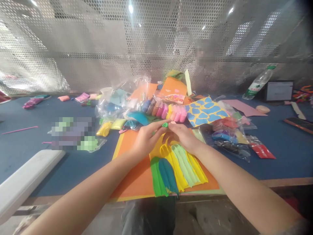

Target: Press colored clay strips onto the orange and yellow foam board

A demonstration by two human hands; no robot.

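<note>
My left hand (148,137) pinches a small piece of green modelling clay (165,125) between thumb and forefinger. From the other side my right hand (183,136) meets it, fingers curled in around the same piece; its far fingertips are partly hidden. Both hands hover over an orange sheet (132,178) with a yellow border. On that sheet lie flattened clay strips: a green strip (158,178), a dark teal strip (168,174), a yellow strip (179,176) and a pale green strip (188,166).
Behind the hands are bagged clay blocks (168,111) and a blue-and-yellow patterned sheet (206,111). More clay packets (227,137) lie right. A water bottle (259,83) leans by a dark-framed screen (279,91). A white bar-shaped object (31,174) extends at left.
</note>
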